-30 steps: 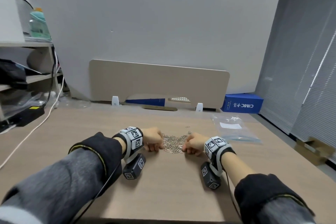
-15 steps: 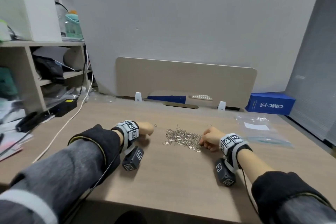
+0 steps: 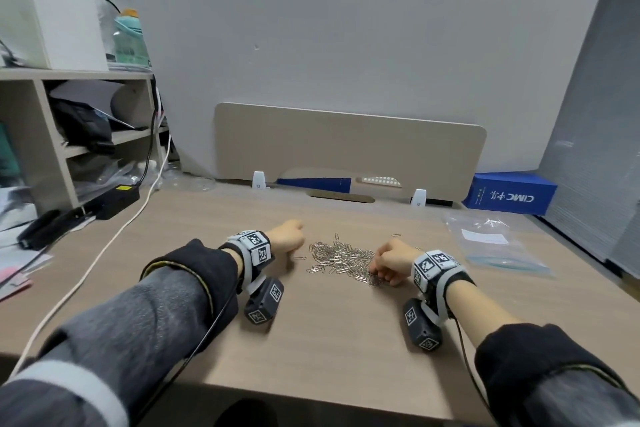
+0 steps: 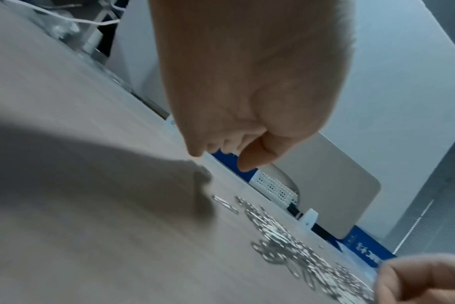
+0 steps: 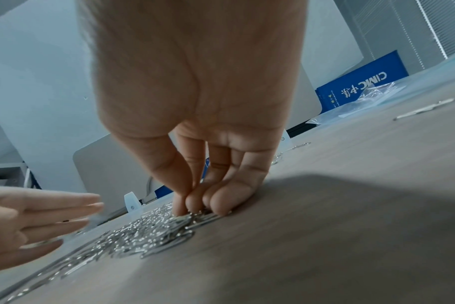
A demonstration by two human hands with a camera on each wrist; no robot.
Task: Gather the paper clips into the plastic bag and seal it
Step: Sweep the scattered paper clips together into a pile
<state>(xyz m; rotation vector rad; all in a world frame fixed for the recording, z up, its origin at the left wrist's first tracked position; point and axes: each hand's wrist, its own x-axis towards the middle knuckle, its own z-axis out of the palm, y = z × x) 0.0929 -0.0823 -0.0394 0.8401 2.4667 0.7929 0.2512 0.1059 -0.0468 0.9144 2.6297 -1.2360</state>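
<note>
A heap of silver paper clips [image 3: 341, 258] lies on the desk between my hands. My right hand [image 3: 388, 260] is at the heap's right edge; in the right wrist view its thumb and bunched fingertips [image 5: 221, 203] pinch down into the clips [image 5: 148, 232]. My left hand [image 3: 287, 239] rests just left of the heap, holding nothing, and its fingers [image 5: 52, 209] stretch straight toward the clips. The clear zip plastic bag [image 3: 495, 246] lies flat at the right, an arm's reach past my right hand. A few stray clips [image 3: 299, 257] lie apart from the heap.
A beige divider panel [image 3: 349, 149] stands along the desk's back edge, with a blue box [image 3: 509, 198] at its right end. Shelves [image 3: 69, 114], a black power brick [image 3: 114, 198] and a white cable [image 3: 104, 246] occupy the left side.
My left hand has drawn back from the heap's left side and straightened its fingers. My right hand stays at the right edge. My head has turned left, showing more of the shelves.
</note>
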